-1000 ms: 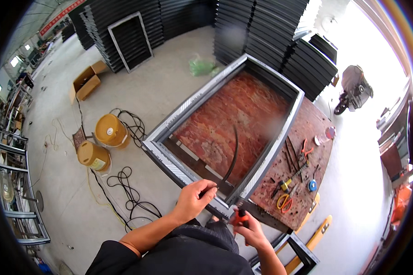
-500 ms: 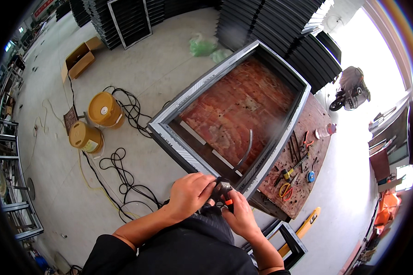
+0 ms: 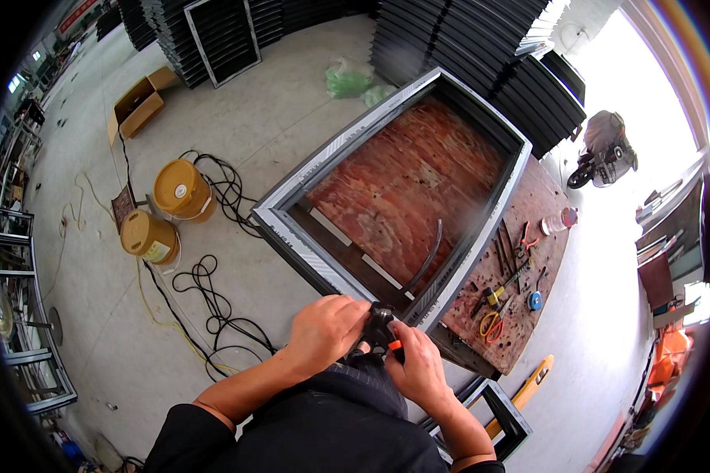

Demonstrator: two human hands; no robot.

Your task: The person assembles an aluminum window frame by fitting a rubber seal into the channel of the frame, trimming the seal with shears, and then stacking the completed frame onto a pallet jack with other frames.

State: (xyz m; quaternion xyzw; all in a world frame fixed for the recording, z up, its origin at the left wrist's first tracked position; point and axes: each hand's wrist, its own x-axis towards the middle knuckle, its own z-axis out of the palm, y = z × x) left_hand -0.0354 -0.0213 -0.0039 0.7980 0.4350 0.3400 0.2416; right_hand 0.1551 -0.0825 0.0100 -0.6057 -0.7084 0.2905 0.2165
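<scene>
A large grey metal window frame [image 3: 315, 256] lies on the wooden table [image 3: 540, 205], its near corner in front of my body. My left hand [image 3: 329, 329] is closed at that corner, its fingers on a small black device [image 3: 382, 322] whose kind I cannot make out. Close beside it, my right hand [image 3: 420, 366] is closed round a black tool with an orange end [image 3: 395, 345], mostly hidden by the fingers. Inside the frame lies a thin curved grey strip [image 3: 434, 256].
Pliers [image 3: 528, 243], scissors [image 3: 491, 325], a blue tape measure [image 3: 535, 301] and a bottle [image 3: 558, 221] sit on the table's right. Two yellow buckets [image 3: 183, 189] and coiled black cables [image 3: 213, 299] are on the left floor. Stacked dark frames [image 3: 465, 43] stand behind.
My right hand has shifted slightly right and down with the orange-ended tool. My left hand stays almost in place. The curved strip appears a little farther right.
</scene>
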